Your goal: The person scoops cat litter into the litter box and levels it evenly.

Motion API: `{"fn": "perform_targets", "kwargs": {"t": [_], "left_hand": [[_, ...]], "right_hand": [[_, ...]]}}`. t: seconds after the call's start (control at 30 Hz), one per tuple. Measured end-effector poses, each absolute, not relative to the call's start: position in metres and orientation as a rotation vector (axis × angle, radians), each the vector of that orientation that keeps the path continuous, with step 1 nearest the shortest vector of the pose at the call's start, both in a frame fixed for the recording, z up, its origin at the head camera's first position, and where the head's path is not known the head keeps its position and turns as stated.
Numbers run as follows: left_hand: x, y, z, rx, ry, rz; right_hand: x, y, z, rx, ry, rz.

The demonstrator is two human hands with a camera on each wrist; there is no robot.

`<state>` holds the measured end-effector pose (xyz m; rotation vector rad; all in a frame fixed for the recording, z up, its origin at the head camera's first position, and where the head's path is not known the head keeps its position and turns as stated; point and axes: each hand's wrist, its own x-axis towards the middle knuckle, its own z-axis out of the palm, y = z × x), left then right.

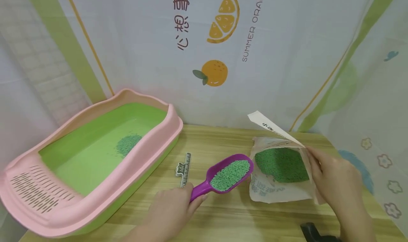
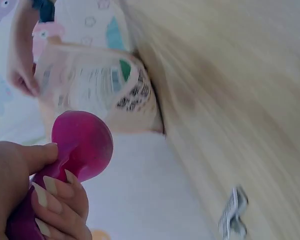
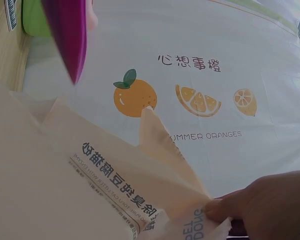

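Note:
A purple scoop full of green pellets is held by its handle in my left hand; in the left wrist view the fingers wrap round the handle. The scoop's tip is beside the left edge of an opened paper bag with green pellets inside. My right hand pinches the bag's upper right edge, and a torn flap sticks up to the left. In the right wrist view the thumb presses on the paper.
At the left stands a litter tray with a pink rim and green base, a small heap of green pellets inside. Between tray and scoop lies a silver clip. A black object is at the front right edge; printed cloth hangs behind.

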<state>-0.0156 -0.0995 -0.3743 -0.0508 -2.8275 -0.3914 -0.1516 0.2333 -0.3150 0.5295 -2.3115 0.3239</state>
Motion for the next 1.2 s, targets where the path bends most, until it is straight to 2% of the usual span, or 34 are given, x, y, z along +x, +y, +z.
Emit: {"fn": "perform_targets", "kwargs": {"t": [0.33, 0.67, 1.2], "left_hand": [[0.009, -0.147, -0.343, 0.220, -2.872, -0.547], [0.023, -0.206, -0.319, 0.375, -2.890, -0.561], [0.026, -0.310, -0.293, 0.447, -2.954, -0.601]], "right_hand": [[-0.151, 0.237, -0.314, 0.530, -2.316, 0.317], [-0.150, 0.237, -0.314, 0.531, -2.330, 0.312], [-0.151, 0.236, -0.313, 0.529, -2.363, 0.334]]}}
